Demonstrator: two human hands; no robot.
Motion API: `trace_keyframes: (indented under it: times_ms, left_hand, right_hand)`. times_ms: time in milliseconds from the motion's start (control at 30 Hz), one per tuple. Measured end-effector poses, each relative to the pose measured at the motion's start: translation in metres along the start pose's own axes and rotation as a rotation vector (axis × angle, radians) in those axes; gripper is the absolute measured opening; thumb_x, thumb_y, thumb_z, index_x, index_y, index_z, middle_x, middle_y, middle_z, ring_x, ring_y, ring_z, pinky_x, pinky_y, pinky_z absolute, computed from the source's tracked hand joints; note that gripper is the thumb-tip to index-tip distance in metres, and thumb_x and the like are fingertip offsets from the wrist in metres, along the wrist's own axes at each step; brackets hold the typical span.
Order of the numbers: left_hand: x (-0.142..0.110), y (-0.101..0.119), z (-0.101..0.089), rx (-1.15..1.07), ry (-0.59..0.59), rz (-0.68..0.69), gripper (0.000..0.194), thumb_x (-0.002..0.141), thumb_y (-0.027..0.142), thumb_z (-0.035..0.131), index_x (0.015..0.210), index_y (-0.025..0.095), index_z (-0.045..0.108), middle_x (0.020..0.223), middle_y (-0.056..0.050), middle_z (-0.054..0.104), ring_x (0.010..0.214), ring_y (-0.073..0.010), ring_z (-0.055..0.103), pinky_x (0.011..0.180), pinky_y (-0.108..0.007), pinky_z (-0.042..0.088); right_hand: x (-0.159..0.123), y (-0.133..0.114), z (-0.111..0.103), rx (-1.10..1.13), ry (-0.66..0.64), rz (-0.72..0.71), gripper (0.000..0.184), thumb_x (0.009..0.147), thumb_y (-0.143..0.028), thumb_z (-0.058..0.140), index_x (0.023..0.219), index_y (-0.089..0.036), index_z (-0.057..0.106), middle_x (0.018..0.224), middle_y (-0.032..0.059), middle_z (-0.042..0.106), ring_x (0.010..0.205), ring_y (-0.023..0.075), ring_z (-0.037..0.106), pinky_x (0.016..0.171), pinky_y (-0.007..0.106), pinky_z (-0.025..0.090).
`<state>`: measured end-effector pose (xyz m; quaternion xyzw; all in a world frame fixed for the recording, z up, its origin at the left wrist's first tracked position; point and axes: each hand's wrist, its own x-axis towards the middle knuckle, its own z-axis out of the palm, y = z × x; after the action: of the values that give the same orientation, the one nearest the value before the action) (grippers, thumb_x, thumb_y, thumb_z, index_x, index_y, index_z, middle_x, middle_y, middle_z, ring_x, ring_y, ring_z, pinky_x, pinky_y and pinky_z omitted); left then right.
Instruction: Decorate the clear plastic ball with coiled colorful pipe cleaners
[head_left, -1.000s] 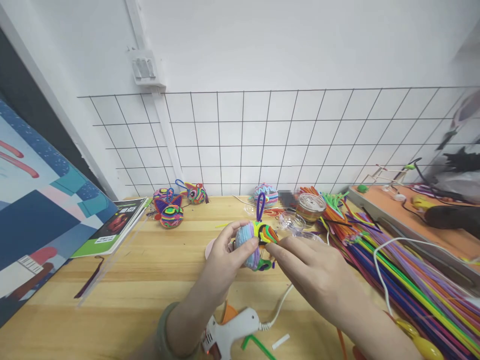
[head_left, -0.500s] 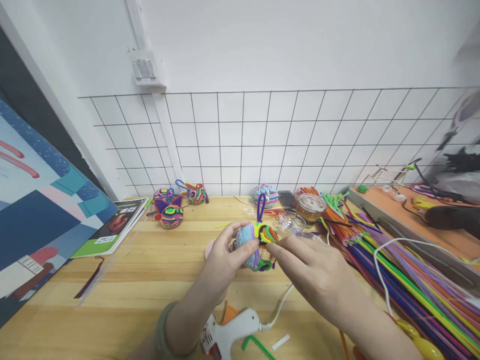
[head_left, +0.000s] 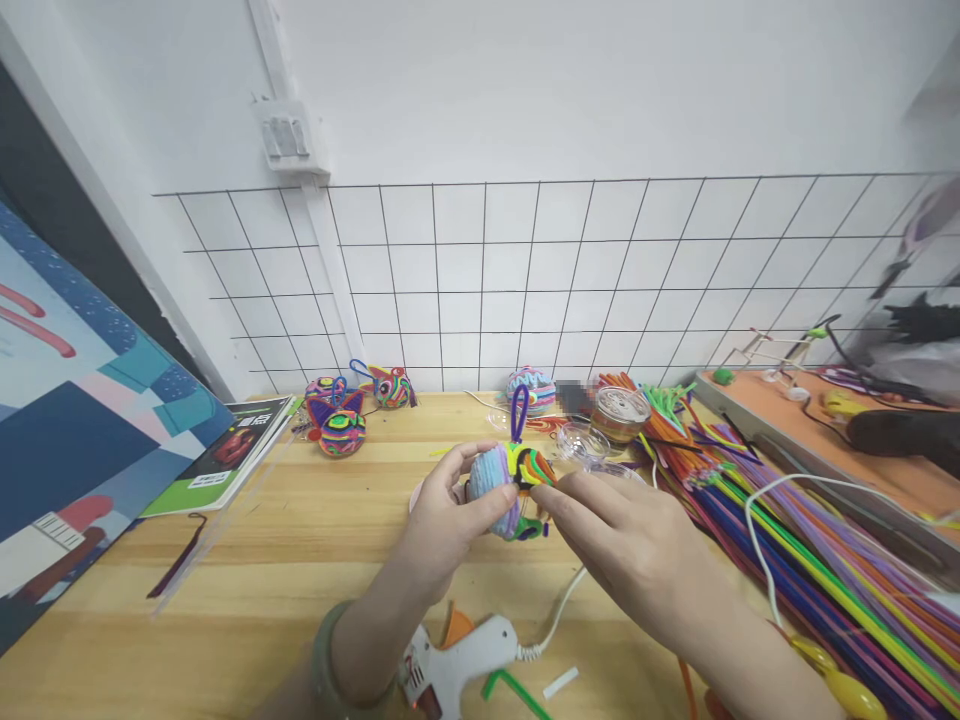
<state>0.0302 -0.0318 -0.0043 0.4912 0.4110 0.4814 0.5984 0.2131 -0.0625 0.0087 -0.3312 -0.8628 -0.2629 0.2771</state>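
Observation:
A round ornament (head_left: 491,476) covered in pipe cleaners, light blue and lilac on one half, yellow, orange, green and black on the other, is held above the table with its purple loop upright. My left hand (head_left: 450,515) grips the blue half, thumb in front and fingers behind. At the ornament's right side, my right hand (head_left: 630,540) has its fingertips pressed together against the coloured half; the fingertips partly cover that part. Below lies a white glue gun (head_left: 480,655) on the wooden table, beside a bent green pipe cleaner (head_left: 517,690) and a short white stick (head_left: 561,683).
Finished-looking colourful ornaments (head_left: 343,432) stand at the back left near a magazine (head_left: 225,450). Clear plastic shells (head_left: 583,443) and a ribbon spool (head_left: 621,412) are behind my right hand. Bundled pipe cleaners (head_left: 817,570) cover the right side, crossed by a white cord (head_left: 761,540).
The view has shifted very slightly. Both hands keep the same grip on the ornament, with almost no visible movement.

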Motion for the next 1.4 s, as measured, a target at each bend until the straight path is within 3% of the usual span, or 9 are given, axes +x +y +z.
trace_keyframes:
  times_ms: [400, 667, 1033, 1233, 1400]
  left_hand:
    - [0.0033, -0.0061, -0.0026, 0.111, -0.004, 0.112, 0.044, 0.071, 0.026, 0.069, 0.111, 0.019, 0.054, 0.112, -0.009, 0.062, 0.089, -0.0202, 0.060, 0.072, -0.031, 0.052]
    - [0.0029, -0.0060, -0.0021, 0.124, -0.006, 0.103, 0.045, 0.070, 0.026, 0.069, 0.111, 0.018, 0.054, 0.111, -0.009, 0.062, 0.087, -0.0195, 0.059, 0.071, -0.030, 0.052]
    - [0.0020, -0.0009, -0.0043, 0.093, -0.054, 0.056, 0.049, 0.069, 0.029, 0.071, 0.113, 0.016, 0.054, 0.107, -0.010, 0.062, 0.089, -0.0188, 0.057, 0.074, -0.030, 0.049]
    - [0.0011, -0.0030, -0.0043, 0.108, -0.025, 0.073, 0.045, 0.068, 0.028, 0.072, 0.110, 0.019, 0.056, 0.111, -0.009, 0.062, 0.088, -0.0181, 0.059, 0.073, -0.028, 0.049]
    - [0.0014, -0.0051, -0.0032, 0.168, 0.032, 0.110, 0.042, 0.067, 0.026, 0.073, 0.106, 0.021, 0.059, 0.098, -0.006, 0.066, 0.086, -0.0195, 0.062, 0.072, -0.028, 0.050]
  right_hand:
    - [0.0002, 0.0008, 0.0018, 0.017, 0.010, 0.019, 0.031, 0.098, -0.013, 0.036, 0.097, -0.009, 0.066, 0.082, 0.0135, 0.069, 0.063, 0.0198, 0.060, 0.051, 0.030, 0.042]
    - [-0.0006, 0.0009, 0.0005, 0.062, -0.012, 0.005, 0.031, 0.099, -0.013, 0.033, 0.105, -0.009, 0.064, 0.082, 0.0128, 0.068, 0.065, 0.0203, 0.061, 0.052, 0.031, 0.044]
    - [0.0008, 0.0003, -0.0016, 0.011, 0.036, -0.045, 0.030, 0.098, -0.011, 0.035, 0.102, -0.006, 0.065, 0.088, 0.0184, 0.070, 0.072, 0.0244, 0.065, 0.050, 0.031, 0.046]
    - [0.0030, 0.0001, -0.0028, 0.021, 0.032, -0.050, 0.032, 0.099, -0.010, 0.034, 0.101, -0.006, 0.065, 0.087, 0.0187, 0.070, 0.076, 0.0248, 0.066, 0.053, 0.033, 0.049]
    - [0.0026, 0.0001, -0.0026, 0.012, 0.023, -0.055, 0.032, 0.099, -0.010, 0.033, 0.102, -0.006, 0.065, 0.083, 0.0157, 0.069, 0.073, 0.0224, 0.065, 0.055, 0.032, 0.049]
